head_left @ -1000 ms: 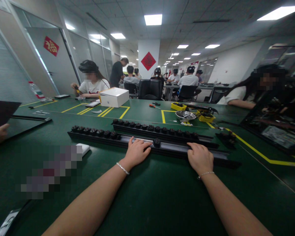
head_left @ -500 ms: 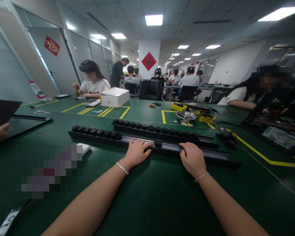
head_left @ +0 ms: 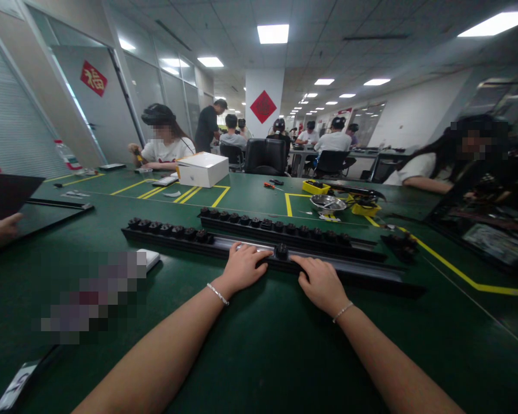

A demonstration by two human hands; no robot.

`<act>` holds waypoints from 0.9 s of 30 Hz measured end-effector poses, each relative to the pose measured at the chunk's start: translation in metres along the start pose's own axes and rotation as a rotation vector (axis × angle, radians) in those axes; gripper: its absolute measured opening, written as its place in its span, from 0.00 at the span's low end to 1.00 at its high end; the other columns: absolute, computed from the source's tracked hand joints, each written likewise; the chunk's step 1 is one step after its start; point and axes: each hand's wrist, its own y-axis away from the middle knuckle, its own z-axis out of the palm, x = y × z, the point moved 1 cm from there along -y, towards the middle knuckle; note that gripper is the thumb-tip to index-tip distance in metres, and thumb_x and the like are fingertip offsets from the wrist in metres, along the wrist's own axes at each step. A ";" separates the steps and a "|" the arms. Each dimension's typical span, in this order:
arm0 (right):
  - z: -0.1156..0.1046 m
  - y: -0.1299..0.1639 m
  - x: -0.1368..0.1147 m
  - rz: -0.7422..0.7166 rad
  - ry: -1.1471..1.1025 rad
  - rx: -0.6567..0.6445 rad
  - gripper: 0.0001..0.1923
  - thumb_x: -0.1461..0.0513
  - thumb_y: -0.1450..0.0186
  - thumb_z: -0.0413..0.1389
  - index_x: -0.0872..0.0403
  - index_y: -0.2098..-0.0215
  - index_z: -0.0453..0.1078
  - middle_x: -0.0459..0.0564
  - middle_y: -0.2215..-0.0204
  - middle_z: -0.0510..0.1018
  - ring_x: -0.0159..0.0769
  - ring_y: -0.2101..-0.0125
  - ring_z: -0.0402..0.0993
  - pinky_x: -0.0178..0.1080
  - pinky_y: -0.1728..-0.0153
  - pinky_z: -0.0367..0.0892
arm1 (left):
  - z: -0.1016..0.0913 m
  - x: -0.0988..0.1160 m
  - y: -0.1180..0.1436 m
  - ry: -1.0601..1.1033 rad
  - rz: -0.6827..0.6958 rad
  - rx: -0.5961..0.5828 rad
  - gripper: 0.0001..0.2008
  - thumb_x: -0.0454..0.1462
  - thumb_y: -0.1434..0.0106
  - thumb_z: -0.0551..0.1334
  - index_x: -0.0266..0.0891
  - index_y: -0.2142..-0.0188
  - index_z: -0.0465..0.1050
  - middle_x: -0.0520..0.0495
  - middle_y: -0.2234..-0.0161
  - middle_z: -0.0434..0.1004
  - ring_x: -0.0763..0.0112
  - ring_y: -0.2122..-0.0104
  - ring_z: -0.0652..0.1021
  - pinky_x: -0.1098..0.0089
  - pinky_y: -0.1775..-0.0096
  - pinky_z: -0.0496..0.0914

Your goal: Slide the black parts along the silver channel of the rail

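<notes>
A long black channel rail [head_left: 354, 270] lies across the table before me. One small black round part [head_left: 280, 251] sits alone in its channel, while several similar black parts [head_left: 166, 229] stand in a row at its left end. My left hand [head_left: 247, 267] rests on the rail just left of the lone part, fingers stretched and the index tip close to it. On the other side, my right hand [head_left: 322, 282] lies over the near edge, fingers extended, its index pointing at the part. Neither hand grips anything. Behind is a second black rail [head_left: 362, 248] with its own row of parts.
Farther back are a steel bowl [head_left: 327, 203], yellow trays [head_left: 315, 187], an orange screwdriver [head_left: 271, 186] and a white box [head_left: 204, 170]. A co-worker's hand [head_left: 2, 232] holds a dark panel [head_left: 8, 195] at left. A dark frame [head_left: 492, 230] stands at right.
My right hand has moved left along the rail, bringing its fingertips near the lone black part. My left hand has stayed beside the part.
</notes>
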 end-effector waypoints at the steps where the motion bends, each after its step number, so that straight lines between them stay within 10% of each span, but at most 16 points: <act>1: 0.000 0.000 0.000 -0.002 0.007 -0.007 0.23 0.64 0.38 0.45 0.48 0.45 0.65 0.50 0.60 0.75 0.37 0.59 0.67 0.40 0.58 0.55 | 0.000 0.000 0.000 0.000 0.001 0.000 0.16 0.43 0.38 0.55 0.55 0.50 0.68 0.51 0.60 0.75 0.64 0.57 0.71 0.53 0.45 0.53; 27: 0.000 0.002 0.001 -0.001 0.087 -0.031 0.27 0.67 0.39 0.45 0.45 0.43 0.62 0.49 0.63 0.73 0.37 0.60 0.64 0.39 0.60 0.53 | 0.000 0.000 0.000 0.010 -0.003 0.010 0.17 0.41 0.38 0.55 0.55 0.50 0.68 0.52 0.62 0.75 0.65 0.58 0.71 0.52 0.43 0.50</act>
